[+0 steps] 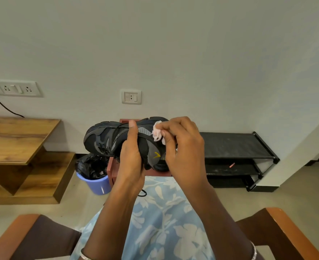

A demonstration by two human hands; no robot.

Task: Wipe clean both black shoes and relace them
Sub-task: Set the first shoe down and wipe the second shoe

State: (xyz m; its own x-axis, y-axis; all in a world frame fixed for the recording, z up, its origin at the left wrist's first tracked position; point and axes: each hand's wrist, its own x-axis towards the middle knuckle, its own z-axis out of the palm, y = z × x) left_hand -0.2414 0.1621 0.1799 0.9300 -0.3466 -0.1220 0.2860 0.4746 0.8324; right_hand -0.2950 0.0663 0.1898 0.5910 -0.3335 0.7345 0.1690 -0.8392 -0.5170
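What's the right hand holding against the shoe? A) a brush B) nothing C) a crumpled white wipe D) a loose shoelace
C: the right hand pinches a crumpled white wipe against the black shoe, which the left hand grips around its middle.

Head-worn view — forward and down, close over the lap (166,212), facing the wall (173,45).
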